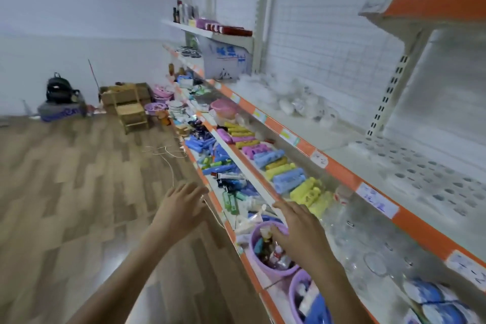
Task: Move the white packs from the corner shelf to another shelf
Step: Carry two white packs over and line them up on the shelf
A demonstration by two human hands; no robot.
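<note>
A large white pack with blue print (227, 63) stands at the far corner end of the upper orange-edged shelf (339, 168). White bagged items (265, 93) lie further along that same shelf. My left hand (181, 205) hovers over the floor beside the lowest shelf, fingers spread and empty. My right hand (299, 231) is held above a purple bucket (265, 268) on the lowest shelf, fingers straight, holding nothing. The picture is blurred by motion.
The middle shelf holds coloured rolls (286, 176) and clear glassware (373, 258). The lowest shelf holds tubes and small bottles (223, 166). A wooden stool (131, 116), cardboard boxes (123, 95), a backpack (59, 89) and a loose cord (168, 155) sit on the wood floor.
</note>
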